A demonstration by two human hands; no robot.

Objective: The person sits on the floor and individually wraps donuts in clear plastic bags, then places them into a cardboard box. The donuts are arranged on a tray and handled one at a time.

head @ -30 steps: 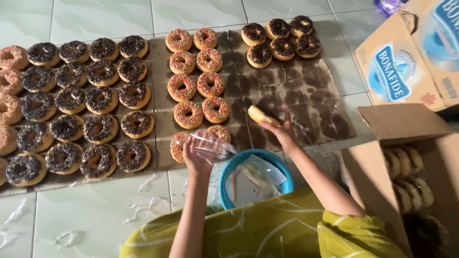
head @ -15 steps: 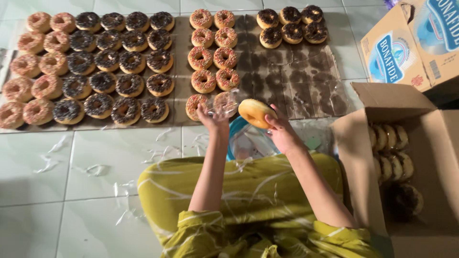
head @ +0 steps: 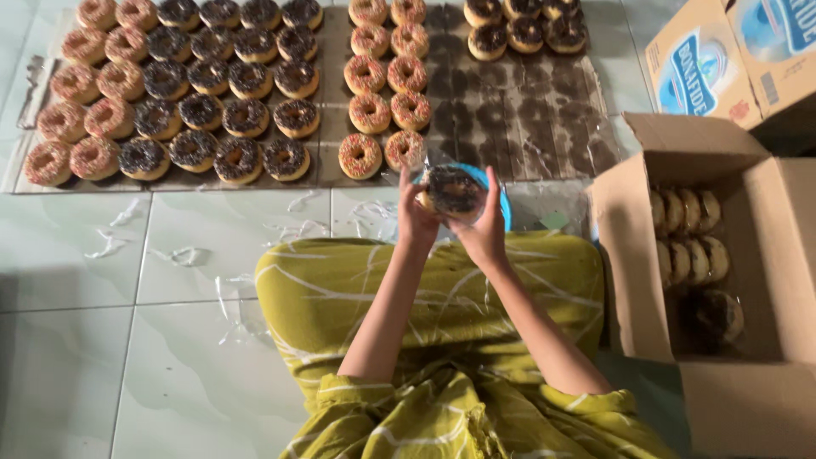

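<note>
The chocolate-sprinkled doughnut (head: 451, 190), previously bare, is now held bagged between left hand (head: 416, 219) and right hand (head: 486, 228); doughnut rows (head: 195, 93) and an open cardboard box (head: 722, 374) are located nearby.

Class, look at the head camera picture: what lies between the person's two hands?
In the head view, a chocolate-sprinkled doughnut in a clear plastic bag sits between the left hand and the right hand.

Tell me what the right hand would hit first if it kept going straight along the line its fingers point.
The right hand already touches the chocolate doughnut. Beyond that, likely the blue bowl's rim, then the brown cardboard sheet; depth is unclear.
</note>
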